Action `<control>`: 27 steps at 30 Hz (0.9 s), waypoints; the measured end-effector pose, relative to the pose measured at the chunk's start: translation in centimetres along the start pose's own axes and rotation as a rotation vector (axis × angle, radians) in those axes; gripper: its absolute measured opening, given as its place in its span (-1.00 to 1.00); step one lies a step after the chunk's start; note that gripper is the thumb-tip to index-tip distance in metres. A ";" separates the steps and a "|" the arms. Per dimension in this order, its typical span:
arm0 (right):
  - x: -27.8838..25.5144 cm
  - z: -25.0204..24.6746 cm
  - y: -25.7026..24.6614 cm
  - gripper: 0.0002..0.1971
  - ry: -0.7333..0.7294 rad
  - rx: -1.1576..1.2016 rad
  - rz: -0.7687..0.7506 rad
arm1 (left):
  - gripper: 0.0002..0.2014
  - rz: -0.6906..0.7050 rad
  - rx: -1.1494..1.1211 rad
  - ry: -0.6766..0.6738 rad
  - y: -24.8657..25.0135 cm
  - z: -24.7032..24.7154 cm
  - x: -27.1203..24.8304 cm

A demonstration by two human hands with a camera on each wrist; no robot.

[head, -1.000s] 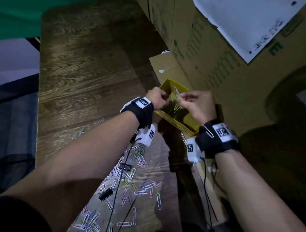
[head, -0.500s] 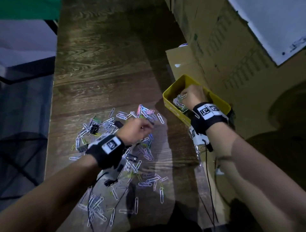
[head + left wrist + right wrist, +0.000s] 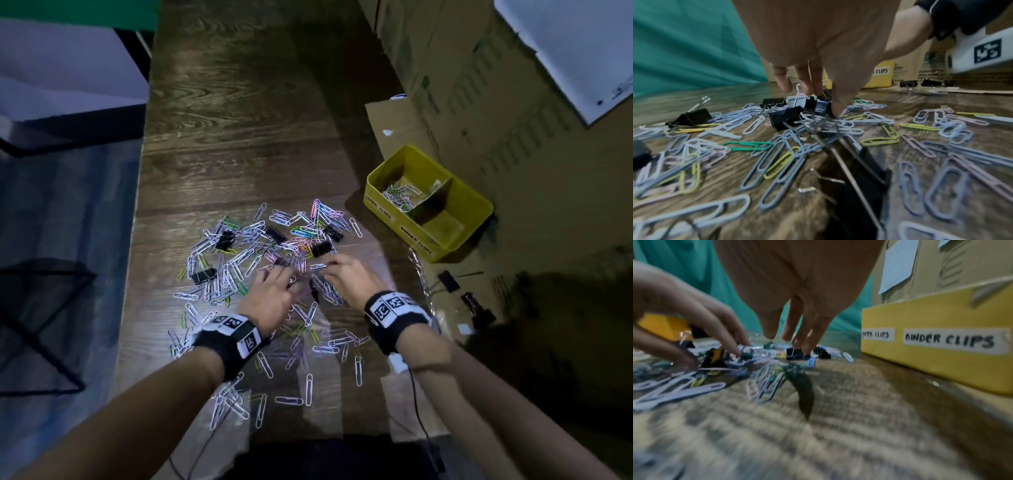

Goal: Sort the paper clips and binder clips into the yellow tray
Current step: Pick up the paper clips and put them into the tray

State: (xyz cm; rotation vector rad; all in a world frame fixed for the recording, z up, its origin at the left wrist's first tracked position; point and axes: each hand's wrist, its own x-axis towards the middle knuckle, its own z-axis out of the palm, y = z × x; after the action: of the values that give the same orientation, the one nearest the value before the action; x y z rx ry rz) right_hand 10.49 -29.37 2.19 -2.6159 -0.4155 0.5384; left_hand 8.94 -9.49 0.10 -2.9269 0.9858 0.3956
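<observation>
Several pastel paper clips (image 3: 246, 260) and black binder clips (image 3: 322, 248) lie scattered on the wooden table. The yellow tray (image 3: 376, 202) stands at the right, its wall (image 3: 941, 366) labelled for paper clips and binder clips. A small heap of paper clips (image 3: 400, 197) lies in its far-left compartment. My left hand (image 3: 277, 272) reaches down into the pile with straight fingers (image 3: 785, 84) touching black binder clips (image 3: 785, 118). My right hand (image 3: 330, 263) is beside it, its fingertips (image 3: 807, 347) on a black binder clip (image 3: 794, 353). Neither hand holds anything.
Cardboard boxes (image 3: 513, 102) rise right behind the tray. A flat cardboard sheet (image 3: 479, 274) at the right carries more binder clips (image 3: 448, 281). The table's left edge (image 3: 137, 240) drops to a black wire frame (image 3: 44, 325). Cables (image 3: 416, 394) hang from my wrists.
Both hands have left the tray and come down to the pile, the left first, then the right. What the right hand carried is out of its fingers. The view has tilted down.
</observation>
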 end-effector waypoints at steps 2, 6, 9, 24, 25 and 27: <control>0.1 1.1 -0.1 -0.72 0.070 0.005 0.033 | -0.52 -0.012 -0.024 0.071 0.3 0.1 -1.2; -0.7 3.2 -0.1 -0.52 -0.035 -0.140 -0.007 | -0.56 0.043 -0.118 0.008 2.2 1.6 -3.2; -2.4 4.6 0.5 -0.50 -0.046 -0.163 -0.009 | -0.49 0.018 -0.134 -0.099 3.9 2.4 -3.4; -9.6 7.4 3.9 -0.59 0.018 -0.038 -0.156 | -0.51 0.052 -0.313 0.024 3.8 2.6 -1.1; -9.7 7.2 3.9 -0.57 0.028 -0.015 -0.144 | -0.48 0.067 -0.313 0.018 3.9 2.4 -0.6; -9.7 6.9 3.8 -0.47 0.063 0.015 -0.071 | -0.39 0.118 -0.301 -0.014 4.3 1.9 0.5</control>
State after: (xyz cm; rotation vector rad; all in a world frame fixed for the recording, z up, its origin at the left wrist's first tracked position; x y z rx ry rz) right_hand -0.28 -33.76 -2.37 -2.5855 -0.4809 0.4326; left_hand 6.31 -12.98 -1.64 -3.1286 1.1986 0.6193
